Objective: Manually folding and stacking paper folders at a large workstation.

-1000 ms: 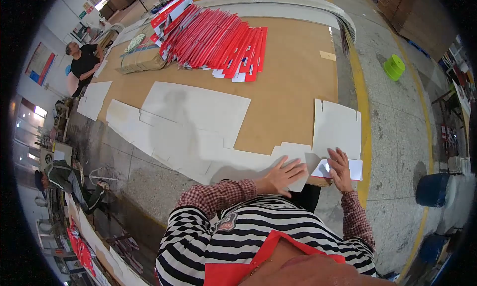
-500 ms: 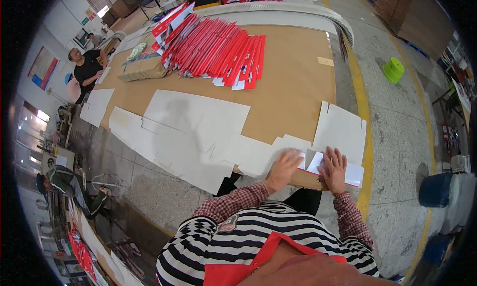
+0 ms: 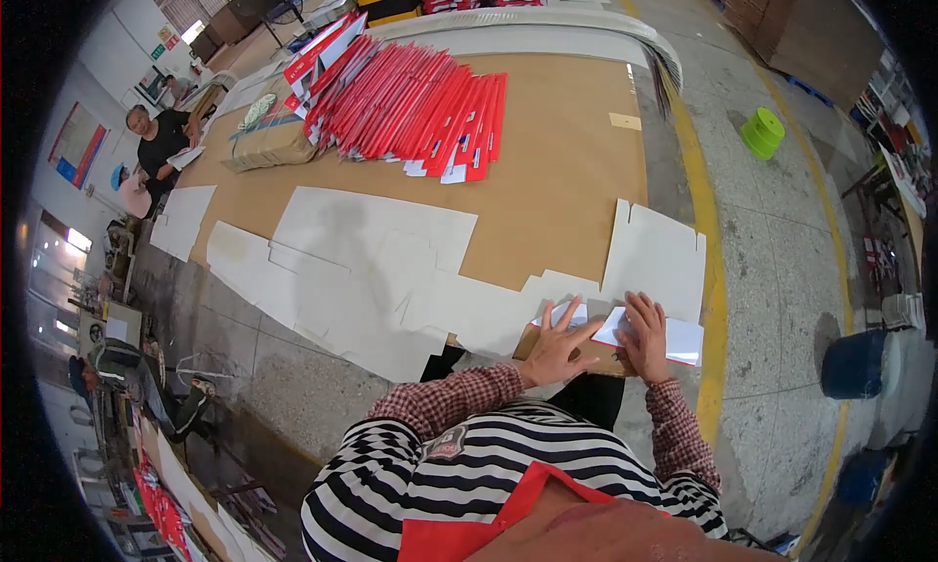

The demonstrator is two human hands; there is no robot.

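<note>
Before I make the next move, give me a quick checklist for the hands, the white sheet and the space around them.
1. Right hand on the white sheet: ok, it rests there near the table's right corner.
2. Left hand pressing down: cannot tell; fingers are spread at the near edge, but contact is unclear.
3. Whole sheet visible: not ok, the right hand covers part.
4. Red-and-white pile apart from both hands: ok, farther up the table.
5. Co-worker clear of the hands: ok, at the far left.
</note>
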